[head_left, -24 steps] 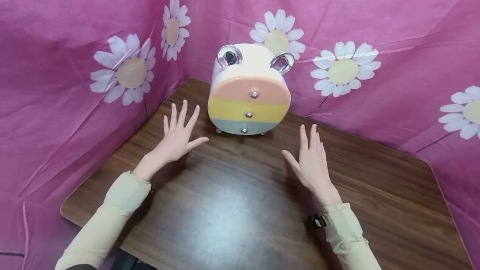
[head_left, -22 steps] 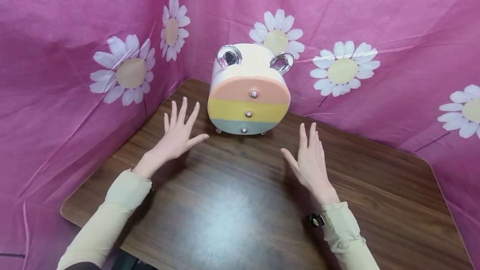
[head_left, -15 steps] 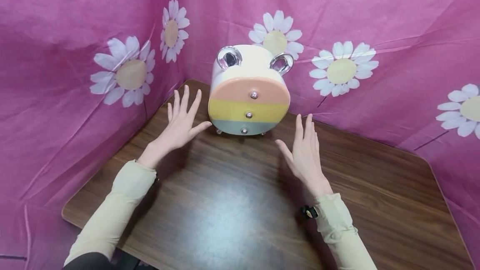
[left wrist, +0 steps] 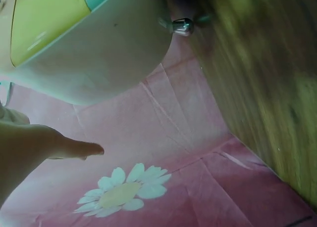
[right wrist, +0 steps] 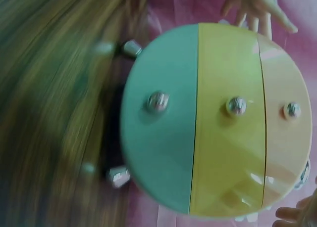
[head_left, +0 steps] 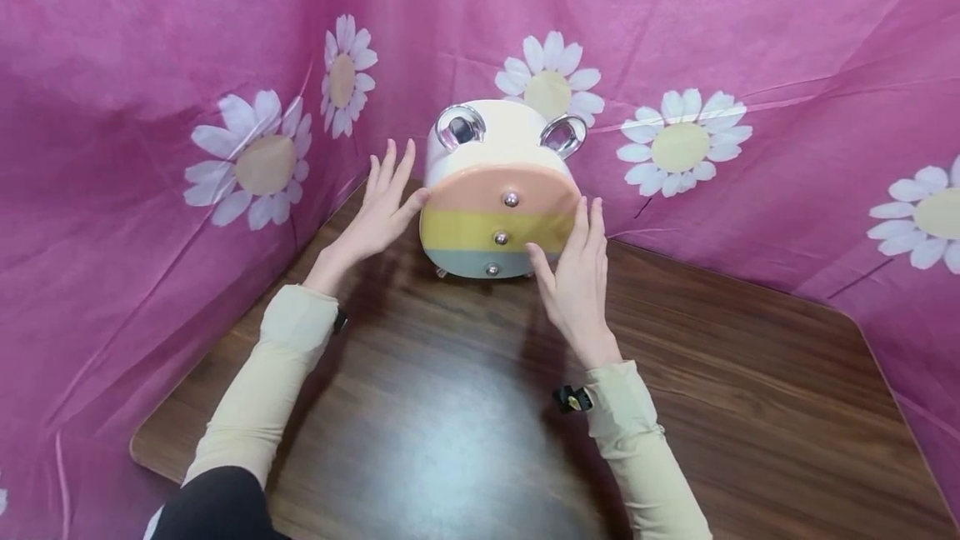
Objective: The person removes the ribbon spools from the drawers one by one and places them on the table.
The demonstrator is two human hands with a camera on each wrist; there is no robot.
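A small rounded drawer cabinet (head_left: 498, 227) stands at the back of the table. Its front has peach, yellow and blue-green drawers, each with a silver knob (head_left: 501, 237); two silver ear-like rings (head_left: 460, 129) top its white body. My left hand (head_left: 381, 213) is raised at the cabinet's left side, fingers straight and spread. In the left wrist view, a gap shows between that hand (left wrist: 34, 145) and the white side. My right hand (head_left: 577, 286) is held before the cabinet's right edge, fingers straight, covering part of the lower front. Contact with the cabinet cannot be made out.
The brown wooden table (head_left: 720, 373) has rounded corners. Pink cloth (head_left: 810, 23) with large white daisies hangs behind and to the left. Short silver feet (right wrist: 119, 176) hold the cabinet off the tabletop. Black bands (head_left: 573, 399) sit at both wrists.
Both hands have moved forward and inward, from apart on either side to right by the cabinet. The view has shifted slightly; the cabinet stays where it was.
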